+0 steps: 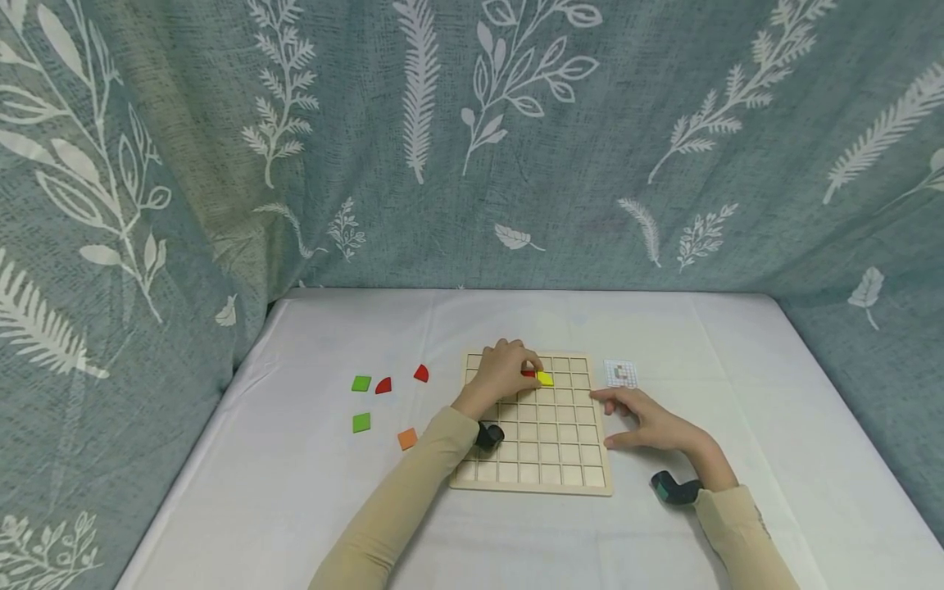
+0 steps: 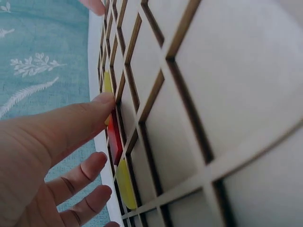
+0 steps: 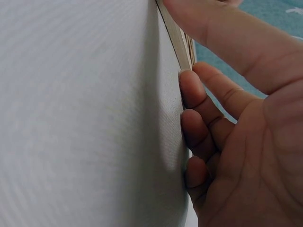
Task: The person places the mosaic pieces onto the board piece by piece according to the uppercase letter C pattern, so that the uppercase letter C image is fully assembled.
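Observation:
A wooden grid board (image 1: 531,490) lies on the table, divided into square cells. Over its far part is my left hand (image 1: 503,370), its thumb and index finger pinching a yellow tile (image 1: 544,378). Beside that tile sits a red piece (image 1: 528,374), partly covered by the fingers. The left wrist view shows the thumb tip against the yellow tile (image 2: 107,82), the red piece (image 2: 114,139) and a second yellow piece (image 2: 125,184) in neighbouring cells. My right hand (image 1: 649,422) rests at the board's right edge, fingertips and thumb touching the wooden frame (image 3: 175,38), holding nothing.
Left of the board lie two green squares (image 1: 361,383), two red quarter-circle pieces (image 1: 383,385) and an orange square (image 1: 407,439). A small patterned card (image 1: 620,374) lies beyond the right hand. A patterned curtain (image 1: 457,229) hangs behind the white table (image 1: 295,492).

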The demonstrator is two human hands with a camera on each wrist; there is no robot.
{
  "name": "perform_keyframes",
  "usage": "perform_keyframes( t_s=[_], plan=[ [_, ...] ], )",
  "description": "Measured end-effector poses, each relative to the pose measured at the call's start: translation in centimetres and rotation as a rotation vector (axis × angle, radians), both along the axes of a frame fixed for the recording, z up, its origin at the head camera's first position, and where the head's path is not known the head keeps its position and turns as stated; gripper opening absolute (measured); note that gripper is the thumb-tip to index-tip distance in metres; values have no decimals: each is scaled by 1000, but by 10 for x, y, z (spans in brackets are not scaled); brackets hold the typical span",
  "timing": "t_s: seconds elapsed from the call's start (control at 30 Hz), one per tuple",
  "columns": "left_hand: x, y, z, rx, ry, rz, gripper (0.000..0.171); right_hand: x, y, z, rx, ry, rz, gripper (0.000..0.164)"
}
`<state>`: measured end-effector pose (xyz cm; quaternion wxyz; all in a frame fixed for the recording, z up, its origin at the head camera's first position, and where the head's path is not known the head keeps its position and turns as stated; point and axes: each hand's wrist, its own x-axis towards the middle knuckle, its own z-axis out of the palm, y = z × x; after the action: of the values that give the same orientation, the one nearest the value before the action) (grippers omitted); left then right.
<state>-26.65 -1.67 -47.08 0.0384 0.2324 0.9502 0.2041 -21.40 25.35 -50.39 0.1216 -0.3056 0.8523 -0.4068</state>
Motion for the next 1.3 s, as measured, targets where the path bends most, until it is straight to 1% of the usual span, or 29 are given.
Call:
perform_keyframes(
  t_s=[0.27, 0.5, 0.63, 0.7, 0.8, 0.97, 1.1, 1.3],
  plan=[
    [3, 1, -2, 16, 8, 27, 25, 0, 0, 0, 2, -1, 1, 69],
    [6, -2, -6, 31, 6, 40, 24, 6, -6, 5, 35, -16, -48, 69],
    [7, -3, -7, 45, 17, 38, 24, 8, -8, 9, 27, -10, -55, 69],
    [7, -5, -7, 68, 19, 37, 23, 7, -8, 9, 33, -4, -54, 69],
    [7, -8, -7, 95, 8, 46, 24, 4, -5, 6, 46, -3, -50, 69],
    [8, -15, -6, 136, -26, 77, 25, -1, -1, 1, 31, -12, -28, 71],
    [10, -22, -3, 153, -21, 96, 25, -3, 1, -1, 13, 3, -1, 70],
    [14, -35, 2, 221, -18, 119, 26, -4, 3, -2, -3, 36, 33, 68]
  ],
)
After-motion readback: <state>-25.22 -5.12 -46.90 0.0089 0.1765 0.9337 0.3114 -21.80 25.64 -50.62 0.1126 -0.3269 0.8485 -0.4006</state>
